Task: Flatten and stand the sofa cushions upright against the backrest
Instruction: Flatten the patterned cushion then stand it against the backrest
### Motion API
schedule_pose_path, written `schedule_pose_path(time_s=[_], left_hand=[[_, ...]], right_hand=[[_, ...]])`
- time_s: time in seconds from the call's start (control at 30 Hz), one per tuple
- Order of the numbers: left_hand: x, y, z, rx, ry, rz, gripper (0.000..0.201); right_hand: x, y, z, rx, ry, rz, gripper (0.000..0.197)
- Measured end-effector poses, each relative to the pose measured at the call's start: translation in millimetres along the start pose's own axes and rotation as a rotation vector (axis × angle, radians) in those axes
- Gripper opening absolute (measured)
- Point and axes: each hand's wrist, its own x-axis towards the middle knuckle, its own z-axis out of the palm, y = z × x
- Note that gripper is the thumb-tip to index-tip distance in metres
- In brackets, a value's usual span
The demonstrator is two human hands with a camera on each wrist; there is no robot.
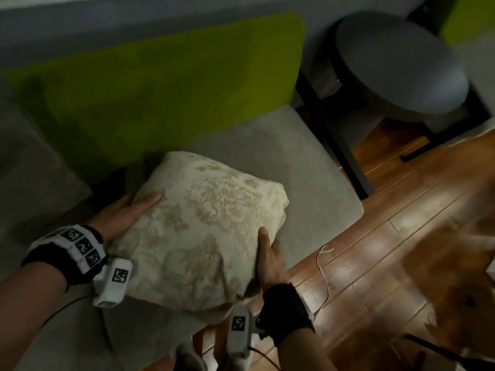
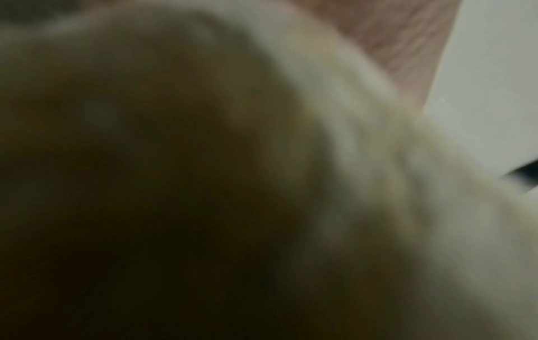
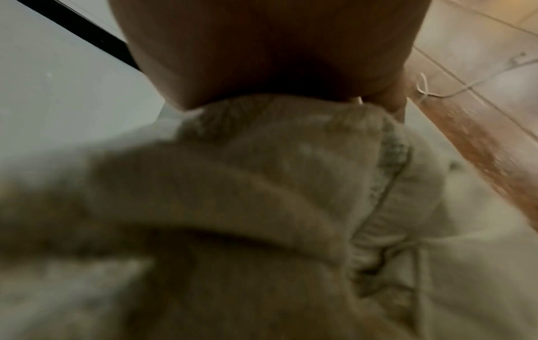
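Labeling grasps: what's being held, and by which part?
The floral cushion, held by both hands at opposite side edges: left hand on its left edge, right hand on its right edge.

Black wristbands (image 1: 288,309) — white marker-tagged cameras (image 1: 113,282)

head view downward (wrist views against cushion (image 1: 198,226))

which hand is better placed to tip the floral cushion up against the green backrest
Right, probably: the right hand holds the cushion at its front edge, farthest from the backrest; the left hand grips its side.
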Motion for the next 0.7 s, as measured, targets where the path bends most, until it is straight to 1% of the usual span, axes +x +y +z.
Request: schedule_pose_path(time_s=[0.03, 0.1, 0.23, 0.3, 0.37, 0.4, 0.47, 0.53, 0.6, 0.7], left_hand=[[-3.9, -0.3, 2.1, -0.04, 0.011, -0.025, 0.112], [-12.7, 1.8, 11.1, -0.119, 0.03, -0.021, 0.113], [-28.9, 9.8, 47.5, -0.295, 0.04, 0.115, 0.092], [-32.1, 13.4, 68.4, -0.365, 0.086, 0.162, 0.088], [-29.8, 16.6, 90.1, -0.421, 0.124, 0.204, 0.089], [-29.2, 19.8, 101.3, -0.423, 0.156, 0.217, 0.085], [-28.0, 26.9, 121.7, -0.442, 0.218, 0.242, 0.068], [-24.2, 31.7, 142.9, -0.52, 0.232, 0.251, 0.06], [-14.7, 29.5, 161.5, -0.559, 0.22, 0.248, 0.068], [-1.0, 20.6, 182.5, -0.541, 0.266, 0.192, 0.081]], right_hand=[[4.7, -13.5, -8.8, -0.038, 0.012, -0.035, 0.079], [20.6, -42.4, -26.1, -0.08, 0.026, -0.125, 0.072], [59.1, -103.0, -59.7, -0.184, 0.008, -0.276, 0.071], [80.4, -130.3, -74.2, -0.238, -0.022, -0.316, 0.071], [102.0, -153.3, -86.2, -0.305, -0.045, -0.363, 0.071], [113.9, -161.6, -91.4, -0.336, -0.057, -0.38, 0.072], [139.1, -172.4, -100.0, -0.377, -0.078, -0.407, 0.074], [161.0, -176.0, -108.9, -0.433, -0.125, -0.425, 0.072], [178.0, -171.8, -117.0, -0.503, -0.195, -0.413, 0.071], [199.5, -159.0, -127.9, -0.56, -0.282, -0.362, 0.078]])
